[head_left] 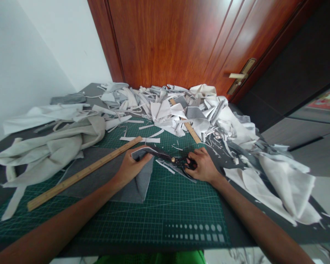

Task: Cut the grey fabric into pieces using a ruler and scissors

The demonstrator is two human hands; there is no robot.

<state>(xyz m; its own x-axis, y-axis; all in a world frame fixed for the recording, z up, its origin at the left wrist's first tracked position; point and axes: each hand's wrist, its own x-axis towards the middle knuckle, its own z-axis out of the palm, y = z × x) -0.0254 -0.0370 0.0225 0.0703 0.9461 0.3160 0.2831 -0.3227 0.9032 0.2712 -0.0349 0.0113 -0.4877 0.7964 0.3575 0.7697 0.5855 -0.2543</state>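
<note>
My right hand [202,166] grips the handles of black tailor's scissors [165,155], which have a brass pivot. Their blades point left along the edge of a grey fabric piece [132,183], and that edge runs into them. My left hand [134,165] pinches the same fabric near the blade tips. The fabric lies on a green cutting mat [167,205]. A long wooden ruler [82,174] lies on the mat and fabric, just left of my left hand. Thin pale offcuts [167,168] lie under and beside the scissors.
A heap of white and grey fabric scraps [165,110] fills the table's far side against a wooden door [165,40], with a second ruler [188,126] in it. Beige cloth [44,154] lies left, white cloth [280,187] right. A brass door handle [239,76] is upper right.
</note>
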